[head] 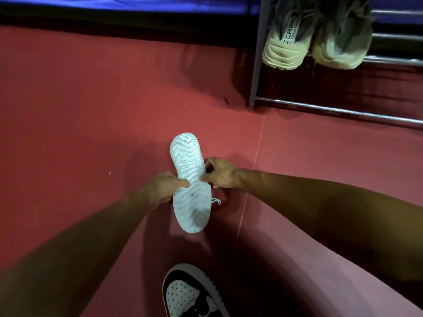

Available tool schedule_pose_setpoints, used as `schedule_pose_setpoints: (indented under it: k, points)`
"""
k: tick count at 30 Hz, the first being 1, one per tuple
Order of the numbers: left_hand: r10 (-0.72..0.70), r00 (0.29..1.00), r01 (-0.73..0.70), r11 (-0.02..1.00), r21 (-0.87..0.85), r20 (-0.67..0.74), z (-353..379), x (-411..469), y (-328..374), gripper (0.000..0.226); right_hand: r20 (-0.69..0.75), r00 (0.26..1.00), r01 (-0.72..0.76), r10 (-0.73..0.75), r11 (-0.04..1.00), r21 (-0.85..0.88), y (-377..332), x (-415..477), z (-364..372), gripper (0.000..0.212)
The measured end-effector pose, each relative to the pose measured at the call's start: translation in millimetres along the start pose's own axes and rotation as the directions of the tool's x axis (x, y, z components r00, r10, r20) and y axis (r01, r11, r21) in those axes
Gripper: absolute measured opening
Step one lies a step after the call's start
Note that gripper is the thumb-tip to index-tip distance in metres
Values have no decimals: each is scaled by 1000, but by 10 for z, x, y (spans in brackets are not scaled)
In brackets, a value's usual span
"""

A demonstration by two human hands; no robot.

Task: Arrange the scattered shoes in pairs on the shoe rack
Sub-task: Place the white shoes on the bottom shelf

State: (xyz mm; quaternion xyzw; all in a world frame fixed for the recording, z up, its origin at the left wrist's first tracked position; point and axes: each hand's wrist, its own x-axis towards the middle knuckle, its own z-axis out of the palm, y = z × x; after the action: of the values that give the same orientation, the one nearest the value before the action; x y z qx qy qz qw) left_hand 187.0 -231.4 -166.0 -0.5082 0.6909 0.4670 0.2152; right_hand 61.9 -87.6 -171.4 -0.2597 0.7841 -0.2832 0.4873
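Note:
A white sneaker [190,186] is held sole-up above the red floor, its toe pointing toward me. My left hand [163,187] grips its left edge at the waist, thumb lying on the sole. On the opposite edge my right hand [220,173] grips it, thumb on the sole. A lace end hangs out at the right side. Two pale yellow-grey sneakers [317,34] sit side by side as a pair on the metal shoe rack [338,110] at the upper right.
A black-and-white sneaker [190,294] lies on the red floor [80,115] at the bottom centre, below the held shoe. A dark ledge with blue fabric [128,2] runs along the top. The rack's lower bars hold nothing in view.

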Motion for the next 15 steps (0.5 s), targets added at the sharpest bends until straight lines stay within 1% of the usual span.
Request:
schedule_pose_setpoints:
  k: [3, 5, 7, 9, 12, 15]
  points:
    - [-30, 998, 31, 999, -19, 59, -1, -10, 54, 20, 14, 1000, 14, -15, 998, 67, 28, -105, -120, 34]
    - [-48, 993, 53, 997, -48, 109, 53, -37, 109, 26, 11, 1000, 19, -21, 992, 127, 79, -211, -231, 34]
    - [-34, 989, 43, 997, -57, 144, 146, -86, 206, 27, 17, 999, 30, -34, 979, 200, 165, -333, -353, 33]
    - [17, 983, -9, 999, -45, 181, 255, -165, 355, 29, 13, 998, 57, -64, 955, 290, 263, -483, -478, 31]
    - [105, 971, -101, 994, -30, 216, 411, -298, 631, 38, -43, 996, 84, -73, 912, 402, 440, -718, -673, 34]
    - [164, 951, -166, 986, -15, 264, 565, -447, 962, 40, -125, 991, 89, -42, 914, 396, 632, -973, -896, 38]
